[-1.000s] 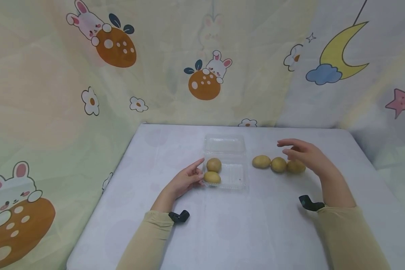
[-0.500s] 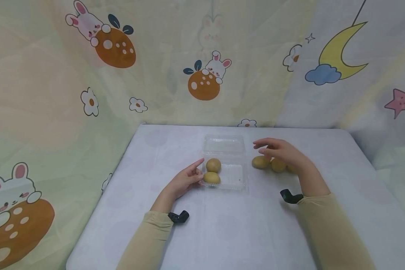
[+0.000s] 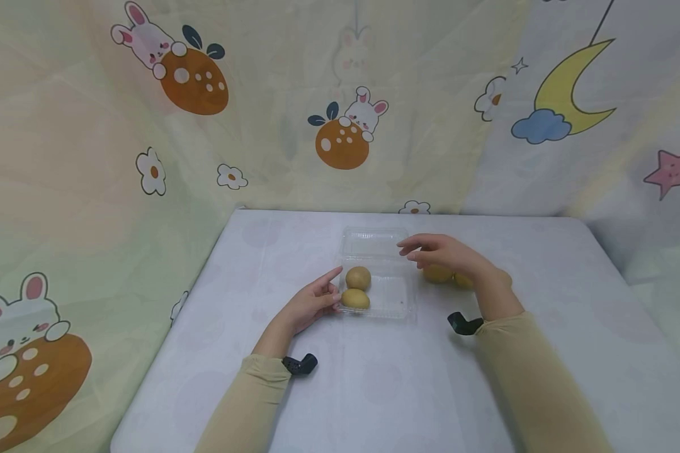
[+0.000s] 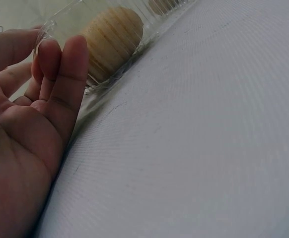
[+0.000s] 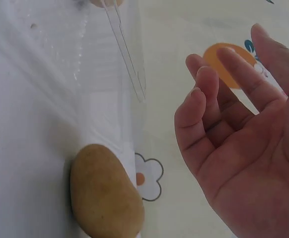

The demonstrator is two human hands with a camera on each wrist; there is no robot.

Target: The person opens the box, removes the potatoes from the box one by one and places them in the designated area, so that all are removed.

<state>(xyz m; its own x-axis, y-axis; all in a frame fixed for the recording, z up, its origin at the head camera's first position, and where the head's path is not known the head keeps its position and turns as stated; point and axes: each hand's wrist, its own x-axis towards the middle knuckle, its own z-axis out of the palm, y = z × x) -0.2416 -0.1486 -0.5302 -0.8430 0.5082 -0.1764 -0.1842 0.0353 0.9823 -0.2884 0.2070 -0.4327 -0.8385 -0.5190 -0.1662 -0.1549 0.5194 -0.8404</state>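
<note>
My left hand is at the left edge of a clear plastic clamshell box, gripping its rim with thumb and fingers; the left wrist view shows the fingers against the wall. Inside, along that same side, lie two potatoes, a rounder one behind an oval one. The right hand hovers right of the box's hinge with loosely bent fingers, holding nothing. Partly hidden beneath it is a row of potatoes on the table. From the right wrist, one potato appears below the palm.
The box's lid lies folded back toward the far side. A white cloth covers the table; its far edge meets a printed fabric backdrop. Each wrist carries a small black camera.
From above the right end of the potato row, my right hand has moved left toward the box, staying empty. The left hand keeps its place, and the potatoes have not moved.
</note>
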